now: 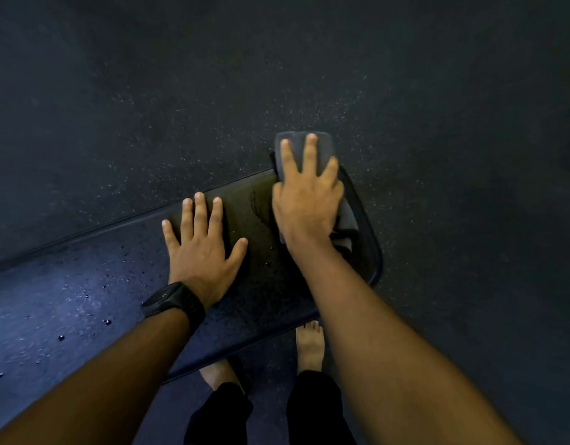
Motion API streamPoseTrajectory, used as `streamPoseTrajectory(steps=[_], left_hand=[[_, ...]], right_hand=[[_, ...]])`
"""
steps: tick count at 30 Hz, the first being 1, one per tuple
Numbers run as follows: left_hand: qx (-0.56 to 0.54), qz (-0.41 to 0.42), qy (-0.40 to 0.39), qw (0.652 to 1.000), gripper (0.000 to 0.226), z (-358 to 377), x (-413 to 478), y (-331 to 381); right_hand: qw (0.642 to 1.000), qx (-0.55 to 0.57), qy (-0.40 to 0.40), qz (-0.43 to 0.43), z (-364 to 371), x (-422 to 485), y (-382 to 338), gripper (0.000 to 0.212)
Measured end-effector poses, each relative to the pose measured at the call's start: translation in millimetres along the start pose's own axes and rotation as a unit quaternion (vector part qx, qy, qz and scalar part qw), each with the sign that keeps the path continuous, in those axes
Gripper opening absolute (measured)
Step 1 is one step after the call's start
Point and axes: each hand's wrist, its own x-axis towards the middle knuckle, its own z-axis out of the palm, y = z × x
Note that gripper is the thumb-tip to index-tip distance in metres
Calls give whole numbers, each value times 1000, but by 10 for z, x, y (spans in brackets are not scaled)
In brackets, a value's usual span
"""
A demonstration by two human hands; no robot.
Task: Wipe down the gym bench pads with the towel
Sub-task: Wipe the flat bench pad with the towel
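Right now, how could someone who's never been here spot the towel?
Find the long dark bench pad crossing the speckled floor, then follow it to its right end. The towel lies there under the right hand, poking past the far edge. It's the only grey cloth; the left hand presses bare pad.

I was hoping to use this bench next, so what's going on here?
A person is wiping the bench pad. Their right hand presses a grey towel flat at the pad's end, where it overhangs the edge. The left hand rests flat on the pad beside it. Droplets dot the pad further left, so that part looks not yet wiped.
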Motion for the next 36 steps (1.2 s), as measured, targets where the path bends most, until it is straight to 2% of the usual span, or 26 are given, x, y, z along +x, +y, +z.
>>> streamPoseTrajectory(steps=[3,5,6,9,12,14,17,19,20,22,24,26,30,33,35,36], left_hand=[[5,7,1,1000,82,17,3,-35],[2,8,3,1000,82,9,3,-28],[0,6,2,1000,80,1,-1,-15],[-2,-2,0,1000,81,-16,-13,15],[3,3,1,1000,81,-15,-7,10],[2,2,1,1000,81,1,4,-9],[8,14,-1,1000,84,26,-11,-56],[11,15,-1,1000,87,34,-16,-63],[12,12,-4,1000,87,33,-19,-61],[13,5,-4,1000,87,38,-13,-36],[15,5,-2,1000,86,31,-10,-7],[12,6,2,1000,82,38,-6,-3],[15,9,8,1000,84,56,-10,-34],[10,19,16,1000,87,86,-8,-72],[7,18,20,1000,88,87,-9,-77],[6,16,17,1000,88,81,-10,-74]], right_hand=[[988,-44,8,-146,46,-362,77,77],[979,-40,10,-197,114,-799,420,83],[982,-37,6,-184,130,-972,610,86],[998,-15,7,-60,139,-894,871,85],[999,22,21,32,55,-318,480,75],[999,24,2,33,8,-33,178,72],[995,-34,16,-96,71,-273,66,71],[982,-34,21,-184,146,-760,291,76],[980,-31,19,-197,173,-984,458,80],[987,-27,12,-155,187,-1163,771,87],[998,-16,10,-62,161,-959,851,85],[1000,-2,17,3,96,-588,697,79],[999,27,14,45,7,-49,233,73],[995,-15,26,-96,62,-327,74,73],[979,-13,27,-200,140,-739,272,75],[977,-12,25,-212,175,-933,449,78]])
